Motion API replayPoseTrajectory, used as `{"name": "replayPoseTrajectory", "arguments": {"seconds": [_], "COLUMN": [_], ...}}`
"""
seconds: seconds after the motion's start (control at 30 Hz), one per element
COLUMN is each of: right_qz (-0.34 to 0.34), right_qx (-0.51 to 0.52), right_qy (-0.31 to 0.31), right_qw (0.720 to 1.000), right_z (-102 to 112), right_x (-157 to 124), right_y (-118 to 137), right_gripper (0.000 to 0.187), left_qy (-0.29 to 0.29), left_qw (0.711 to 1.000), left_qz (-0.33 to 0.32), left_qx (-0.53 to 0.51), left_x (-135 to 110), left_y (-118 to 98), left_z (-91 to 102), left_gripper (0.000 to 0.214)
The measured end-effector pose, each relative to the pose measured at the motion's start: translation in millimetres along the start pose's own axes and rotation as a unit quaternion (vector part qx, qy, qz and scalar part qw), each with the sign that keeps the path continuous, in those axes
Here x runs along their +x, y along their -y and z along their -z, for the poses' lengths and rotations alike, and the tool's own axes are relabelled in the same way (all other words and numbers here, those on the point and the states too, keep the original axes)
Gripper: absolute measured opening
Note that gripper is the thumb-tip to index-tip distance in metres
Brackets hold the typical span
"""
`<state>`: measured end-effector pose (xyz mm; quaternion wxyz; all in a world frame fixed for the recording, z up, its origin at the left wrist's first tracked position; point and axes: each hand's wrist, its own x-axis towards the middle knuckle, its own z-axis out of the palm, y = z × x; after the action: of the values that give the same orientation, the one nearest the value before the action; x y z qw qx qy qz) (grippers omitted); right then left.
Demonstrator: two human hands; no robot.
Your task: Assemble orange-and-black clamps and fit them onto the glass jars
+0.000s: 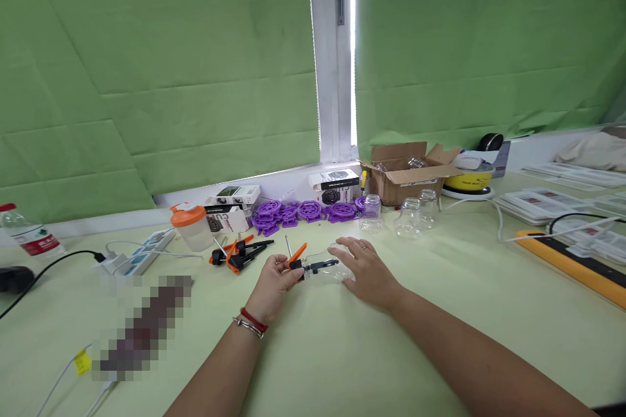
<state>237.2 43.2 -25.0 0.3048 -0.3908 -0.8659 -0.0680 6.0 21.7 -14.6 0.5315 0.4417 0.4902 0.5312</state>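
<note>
A clear, bulbous bottle [334, 275] lies sideways between the hands; whether it touches the pale green desk [391, 352] I cannot tell. The right hand [364, 272], half open, curves spread fingers around its body, presumably steadying the round wall. The left hand [278, 277] pinches a black-and-orange plastic top [296, 265] at the neck end, probably keeping both aligned. Similar orange-and-black tops [237, 254] lie nearby, left, apparently for easy reach.

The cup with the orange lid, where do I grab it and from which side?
Probably best around its see-through body, below the orange lid, coming from the person's side. It stands upright and the body is round, so a hand should wrap it well. A power strip lies to its left; a box stands close on its right.
</note>
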Motion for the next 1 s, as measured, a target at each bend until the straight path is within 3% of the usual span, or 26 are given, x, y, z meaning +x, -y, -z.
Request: {"name": "replayPoseTrajectory", "arguments": {"seconds": [0.33,0.47,0.7,0.87,1.0], "right_qz": [0.038,0.049,0.053,-0.016,-0.083], "right_qx": [0.002,0.011,0.062,0.160,0.262], "right_qy": [-0.010,-0.013,-0.004,0.049,0.132], "right_qw": [0.999,0.999,0.997,0.986,0.952], "right_z": [-2,-5,-2,5,4], "right_x": [-1,-2,-2,-4,-8], "right_y": [0,-1,0,0,-10], "right_gripper": [0.065,0.066,0.070,0.090,0.103], "left_qy": [0.102,0.099,0.088,0.080,0.068], "left_qw": [0.991,0.989,0.992,0.993,0.993], "left_qz": [0.084,0.111,0.094,0.091,0.102], "left_qx": [-0.039,-0.014,-0.007,0.004,0.006], "left_x": [-1,-1,-1,-1,-2], "left_y": [-4,-4,-5,-7,-7], "left_z": [7.4,8.4,7.5,6.4,6.5], "left_gripper": [0.033,0.036,0.033,0.031,0.031]}}
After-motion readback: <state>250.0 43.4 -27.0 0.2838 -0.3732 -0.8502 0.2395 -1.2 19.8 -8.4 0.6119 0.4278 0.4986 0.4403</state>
